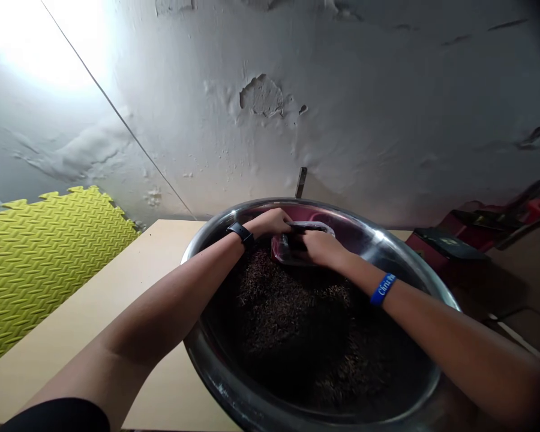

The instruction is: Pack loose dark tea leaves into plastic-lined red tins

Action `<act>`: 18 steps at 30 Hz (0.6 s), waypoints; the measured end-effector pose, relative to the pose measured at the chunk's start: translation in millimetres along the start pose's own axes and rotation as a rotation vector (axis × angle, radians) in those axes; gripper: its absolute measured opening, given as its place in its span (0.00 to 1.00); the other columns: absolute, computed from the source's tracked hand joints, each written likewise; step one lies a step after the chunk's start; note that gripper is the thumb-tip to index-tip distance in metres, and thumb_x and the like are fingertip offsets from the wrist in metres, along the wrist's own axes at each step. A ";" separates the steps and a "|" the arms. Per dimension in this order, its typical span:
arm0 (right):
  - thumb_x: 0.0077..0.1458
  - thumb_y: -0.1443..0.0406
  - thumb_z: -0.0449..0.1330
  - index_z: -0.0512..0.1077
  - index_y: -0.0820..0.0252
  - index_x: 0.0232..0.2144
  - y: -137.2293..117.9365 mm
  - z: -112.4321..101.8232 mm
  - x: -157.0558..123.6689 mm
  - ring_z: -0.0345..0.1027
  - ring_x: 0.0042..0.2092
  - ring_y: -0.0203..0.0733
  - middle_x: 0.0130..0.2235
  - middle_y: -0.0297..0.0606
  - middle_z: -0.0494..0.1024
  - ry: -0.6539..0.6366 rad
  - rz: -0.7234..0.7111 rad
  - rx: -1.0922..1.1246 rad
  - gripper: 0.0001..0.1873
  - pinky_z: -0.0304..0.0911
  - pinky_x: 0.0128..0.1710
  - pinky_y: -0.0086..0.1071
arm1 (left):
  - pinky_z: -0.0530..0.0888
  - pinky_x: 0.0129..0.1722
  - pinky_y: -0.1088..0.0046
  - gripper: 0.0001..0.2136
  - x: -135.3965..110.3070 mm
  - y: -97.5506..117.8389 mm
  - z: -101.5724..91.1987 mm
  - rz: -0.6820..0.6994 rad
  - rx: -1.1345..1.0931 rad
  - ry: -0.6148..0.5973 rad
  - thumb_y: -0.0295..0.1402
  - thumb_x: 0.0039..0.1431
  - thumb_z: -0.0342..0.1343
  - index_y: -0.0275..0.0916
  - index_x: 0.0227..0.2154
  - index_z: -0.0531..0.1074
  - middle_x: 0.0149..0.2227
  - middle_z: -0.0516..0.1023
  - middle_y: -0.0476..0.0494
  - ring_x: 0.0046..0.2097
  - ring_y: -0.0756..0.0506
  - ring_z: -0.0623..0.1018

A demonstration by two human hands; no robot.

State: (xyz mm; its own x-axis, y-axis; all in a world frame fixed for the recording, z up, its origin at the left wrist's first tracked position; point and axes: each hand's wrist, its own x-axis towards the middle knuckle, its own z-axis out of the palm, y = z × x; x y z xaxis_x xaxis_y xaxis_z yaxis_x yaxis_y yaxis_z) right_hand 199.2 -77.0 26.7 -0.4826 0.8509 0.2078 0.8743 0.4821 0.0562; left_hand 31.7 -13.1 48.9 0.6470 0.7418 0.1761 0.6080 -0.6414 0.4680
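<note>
A large steel basin (pixel 432 282) holds a heap of dark, dry, loose bits (pixel 283 312), like tea leaves or husks. At its far side is a clear plastic bag (pixel 290 257), its mouth spread open above the heap. My left hand (pixel 274 222), with a black band on the wrist, pinches the bag's rim at the left. My right hand (pixel 321 247), with a blue wristband, is at the bag's mouth, and its fingers are hidden inside. What they hold, if anything, cannot be seen.
The basin rests on a pale wooden table (pixel 162 246) against a peeling wall (pixel 198 120). Yellow foam matting (pixel 58 246) lies to the left. A dark red machine or box (pixel 450 243) stands at the right. A thin cord (pixel 112 105) crosses the wall.
</note>
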 end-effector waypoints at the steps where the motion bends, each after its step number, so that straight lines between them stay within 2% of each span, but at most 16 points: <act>1: 0.52 0.54 0.54 0.71 0.58 0.43 -0.6 1.8 -0.1 0.68 0.42 0.48 0.43 0.46 0.75 -0.014 0.013 -0.034 0.20 0.58 0.38 0.34 | 0.58 0.24 0.76 0.11 -0.9 0.2 -0.1 0.000 0.010 0.007 0.31 0.45 0.50 0.32 0.26 0.76 0.20 0.69 0.49 0.23 0.53 0.63; 3: 0.55 0.55 0.51 0.70 0.56 0.44 -4.6 3.2 -1.1 0.68 0.42 0.47 0.43 0.44 0.75 0.010 0.025 -0.067 0.19 0.58 0.38 0.35 | 0.59 0.24 0.76 0.11 -2.2 -0.2 -0.4 0.006 0.034 0.019 0.29 0.45 0.49 0.33 0.25 0.76 0.20 0.70 0.49 0.23 0.53 0.64; 7: 0.56 0.63 0.47 0.72 0.59 0.37 -12.2 2.0 -4.2 0.70 0.36 0.45 0.37 0.43 0.76 -0.007 0.079 -0.125 0.15 0.58 0.34 0.34 | 0.60 0.25 0.77 0.10 -2.8 -2.0 -1.2 0.022 0.080 0.029 0.29 0.45 0.49 0.33 0.24 0.75 0.21 0.72 0.48 0.25 0.52 0.66; 10: 0.53 0.70 0.48 0.72 0.60 0.36 -13.5 -0.2 -5.5 0.69 0.39 0.42 0.38 0.42 0.75 0.084 0.005 -0.117 0.13 0.57 0.36 0.32 | 0.60 0.25 0.77 0.11 -2.7 -2.3 -1.9 0.046 0.102 0.026 0.29 0.45 0.48 0.33 0.26 0.76 0.23 0.74 0.47 0.26 0.52 0.68; 13: 0.55 0.65 0.51 0.71 0.59 0.35 -13.2 -3.7 -5.6 0.68 0.40 0.42 0.38 0.40 0.75 0.209 -0.024 -0.121 0.10 0.57 0.38 0.32 | 0.61 0.26 0.78 0.11 -2.8 -1.9 -2.8 0.061 0.114 0.022 0.29 0.45 0.48 0.34 0.27 0.76 0.25 0.76 0.47 0.27 0.52 0.69; 16: 0.54 0.56 0.54 0.71 0.60 0.31 -10.4 -6.0 -5.5 0.68 0.36 0.44 0.34 0.40 0.76 0.211 0.070 -0.189 0.14 0.57 0.35 0.34 | 0.60 0.25 0.78 0.11 -3.4 -0.8 -3.8 0.055 0.120 0.009 0.30 0.46 0.49 0.34 0.26 0.76 0.24 0.75 0.47 0.27 0.52 0.69; 18: 0.55 0.55 0.52 0.72 0.60 0.30 -6.3 -6.0 -5.5 0.69 0.36 0.44 0.34 0.42 0.76 0.227 0.101 -0.226 0.16 0.57 0.34 0.34 | 0.60 0.25 0.78 0.11 -4.2 0.2 -4.5 0.055 0.119 0.002 0.30 0.47 0.48 0.34 0.27 0.76 0.23 0.75 0.47 0.26 0.52 0.68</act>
State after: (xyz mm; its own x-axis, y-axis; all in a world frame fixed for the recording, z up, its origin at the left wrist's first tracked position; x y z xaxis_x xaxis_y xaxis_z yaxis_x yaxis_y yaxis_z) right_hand 196.7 -86.0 31.0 -0.3914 0.8115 0.4339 0.9187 0.3178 0.2344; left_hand 27.0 -15.5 52.1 0.6800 0.7055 0.1999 0.6221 -0.6994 0.3521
